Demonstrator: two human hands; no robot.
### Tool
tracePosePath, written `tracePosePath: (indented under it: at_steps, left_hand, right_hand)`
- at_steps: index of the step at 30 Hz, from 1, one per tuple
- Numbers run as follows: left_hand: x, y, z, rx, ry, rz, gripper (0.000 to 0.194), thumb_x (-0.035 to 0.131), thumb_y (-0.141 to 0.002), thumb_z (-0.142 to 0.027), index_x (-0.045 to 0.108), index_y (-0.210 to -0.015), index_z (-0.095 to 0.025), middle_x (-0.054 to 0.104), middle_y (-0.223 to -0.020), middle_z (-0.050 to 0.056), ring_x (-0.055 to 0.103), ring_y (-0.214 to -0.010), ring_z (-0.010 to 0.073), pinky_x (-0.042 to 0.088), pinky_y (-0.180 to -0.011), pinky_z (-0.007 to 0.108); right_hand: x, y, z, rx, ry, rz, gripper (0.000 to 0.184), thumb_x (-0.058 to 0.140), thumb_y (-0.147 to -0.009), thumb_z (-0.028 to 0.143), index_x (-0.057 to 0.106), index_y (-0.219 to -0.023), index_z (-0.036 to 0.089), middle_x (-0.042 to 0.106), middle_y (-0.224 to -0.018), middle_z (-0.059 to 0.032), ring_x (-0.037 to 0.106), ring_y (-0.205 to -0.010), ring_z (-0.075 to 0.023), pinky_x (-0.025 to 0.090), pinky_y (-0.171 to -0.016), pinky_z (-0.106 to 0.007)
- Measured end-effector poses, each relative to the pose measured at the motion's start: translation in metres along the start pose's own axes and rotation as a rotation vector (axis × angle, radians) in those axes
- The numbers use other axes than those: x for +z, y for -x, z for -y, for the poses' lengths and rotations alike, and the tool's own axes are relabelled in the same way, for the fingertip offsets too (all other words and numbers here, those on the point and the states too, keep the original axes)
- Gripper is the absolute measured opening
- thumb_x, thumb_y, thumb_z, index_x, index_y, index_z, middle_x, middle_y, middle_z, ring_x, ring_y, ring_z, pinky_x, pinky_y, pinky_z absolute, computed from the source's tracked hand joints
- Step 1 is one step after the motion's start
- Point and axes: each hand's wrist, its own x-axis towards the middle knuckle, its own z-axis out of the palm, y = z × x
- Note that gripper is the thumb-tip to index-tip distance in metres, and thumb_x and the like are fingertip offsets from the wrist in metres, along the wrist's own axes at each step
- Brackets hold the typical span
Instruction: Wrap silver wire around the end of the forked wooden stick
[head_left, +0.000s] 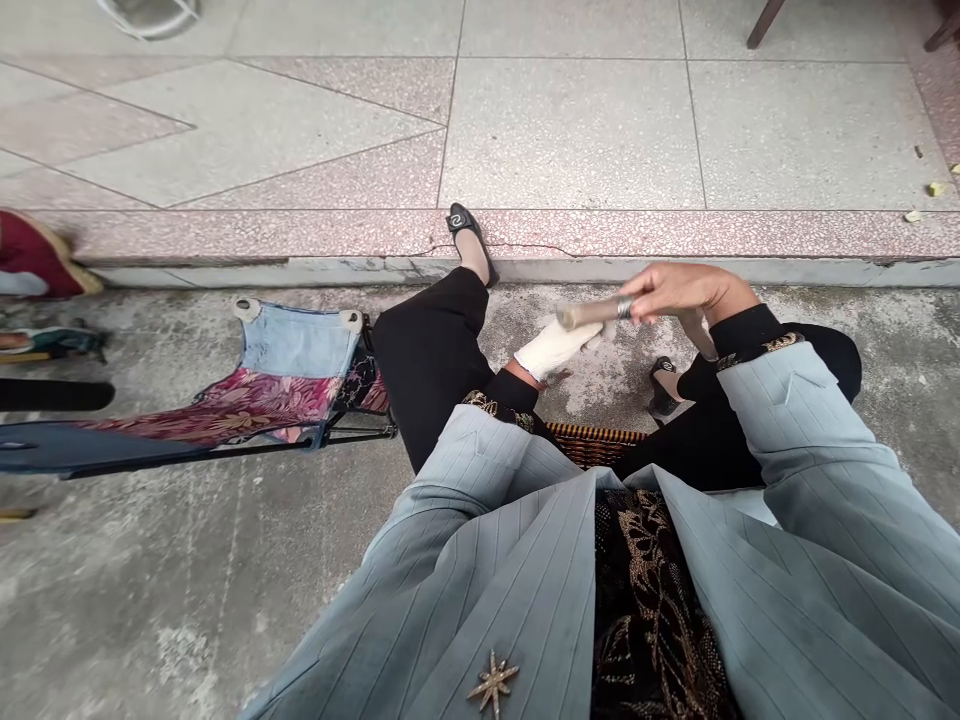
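Note:
My right hand (675,290) is bare, and its fingers are closed round one end of a tool with a round, light brown handle (589,313). A silvery band circles the handle close to my fingertips. Below my right wrist shows a flat, curved, dull strip (697,335), possibly the tool's blade; most of it is hidden. My left hand (551,348) wears a white glove and lies just under the handle's blunt end. Its fingers are partly covered and blurred, so I cannot tell whether they grip anything.
Between my legs shows a woven wicker edge (596,440). A folding chair (300,345) with denim and floral cloth stands on the concrete at left. Ahead runs a raised tiled step (570,235), my shod foot on its edge. Another person's red shoe (34,255) is at far left.

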Motion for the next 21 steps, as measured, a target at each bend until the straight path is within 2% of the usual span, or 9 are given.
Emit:
tracePosePath:
  at_steps: [3, 6, 9, 11, 14, 16, 19, 21]
  left_hand:
    - [0.005, 0.002, 0.0, -0.005, 0.131, -0.016, 0.038, 0.048, -0.101, -0.045, 0.068, -0.093, -0.014, 0.048, -0.062, -0.002, 0.04, -0.055, 0.0095, 0.035, -0.057, 0.024]
    - [0.006, 0.002, 0.0, -0.006, 0.059, -0.025, 0.032, 0.053, -0.097, -0.04, 0.066, -0.086, -0.013, 0.055, -0.068, 0.0, 0.045, -0.059, 0.0093, 0.038, -0.06, 0.024]
    - [0.005, 0.0, -0.002, 0.031, -0.085, -0.018, 0.03, 0.051, -0.096, -0.036, 0.067, -0.083, -0.014, 0.066, -0.08, 0.004, 0.056, -0.072, 0.0124, 0.044, -0.072, 0.025]
    - [0.004, 0.0, -0.004, 0.073, -0.17, 0.006, 0.031, 0.049, -0.096, -0.036, 0.067, -0.082, -0.014, 0.069, -0.085, 0.004, 0.06, -0.079, 0.0144, 0.046, -0.078, 0.027]
    - [0.005, 0.001, -0.007, 0.102, -0.282, 0.029, 0.032, 0.047, -0.097, -0.035, 0.066, -0.082, -0.014, 0.07, -0.086, 0.004, 0.062, -0.083, 0.0162, 0.047, -0.082, 0.028]
    - [0.005, 0.001, -0.007, 0.079, -0.363, 0.027, 0.032, 0.045, -0.098, -0.034, 0.065, -0.082, -0.014, 0.07, -0.087, 0.005, 0.062, -0.083, 0.017, 0.047, -0.082, 0.029]
    - [0.005, 0.002, -0.005, 0.041, -0.52, 0.016, 0.034, 0.043, -0.101, -0.034, 0.065, -0.083, -0.015, 0.069, -0.087, 0.006, 0.062, -0.085, 0.0183, 0.046, -0.082, 0.03]
    - [0.004, 0.003, -0.003, 0.049, -0.628, 0.026, 0.034, 0.043, -0.101, -0.035, 0.067, -0.086, -0.016, 0.07, -0.088, 0.006, 0.062, -0.087, 0.0194, 0.046, -0.083, 0.031]
  right_hand:
    - [-0.004, 0.009, 0.006, -0.062, -0.1, -0.341, 0.037, 0.081, -0.078, 0.052, 0.073, -0.084, 0.017, 0.066, -0.075, -0.0007, 0.051, -0.064, -0.0098, 0.042, -0.063, -0.026]
    - [-0.007, 0.008, 0.003, -0.009, -0.083, -0.492, 0.031, 0.078, -0.082, 0.046, 0.069, -0.075, 0.017, 0.06, -0.066, 0.0001, 0.048, -0.059, -0.0096, 0.039, -0.059, -0.026]
    - [-0.008, 0.003, -0.005, 0.048, 0.003, -0.533, 0.025, 0.076, -0.083, 0.04, 0.07, -0.074, 0.017, 0.057, -0.062, 0.001, 0.047, -0.057, -0.01, 0.038, -0.057, -0.026]
    - [-0.007, -0.002, -0.008, 0.097, 0.045, -0.561, 0.02, 0.075, -0.085, 0.037, 0.073, -0.081, 0.017, 0.058, -0.064, 0.0008, 0.048, -0.057, -0.0104, 0.04, -0.059, -0.027]
    - [-0.003, -0.011, -0.007, 0.197, 0.139, -0.592, 0.02, 0.071, -0.089, 0.034, 0.076, -0.093, 0.015, 0.062, -0.07, -0.0011, 0.052, -0.058, -0.0109, 0.043, -0.062, -0.028]
    - [0.002, -0.017, -0.005, 0.279, 0.296, -0.594, 0.024, 0.069, -0.091, 0.035, 0.077, -0.096, 0.013, 0.065, -0.075, -0.0036, 0.056, -0.063, -0.0129, 0.043, -0.065, -0.029]
    - [0.01, -0.028, -0.002, 0.43, 0.614, -0.533, 0.03, 0.066, -0.093, 0.039, 0.079, -0.103, 0.014, 0.071, -0.087, -0.0085, 0.062, -0.076, -0.0188, 0.042, -0.069, -0.031]
    - [0.014, -0.034, -0.005, 0.539, 0.779, -0.388, 0.032, 0.066, -0.094, 0.041, 0.08, -0.107, 0.015, 0.073, -0.095, -0.0112, 0.064, -0.081, -0.0221, 0.041, -0.069, -0.033]
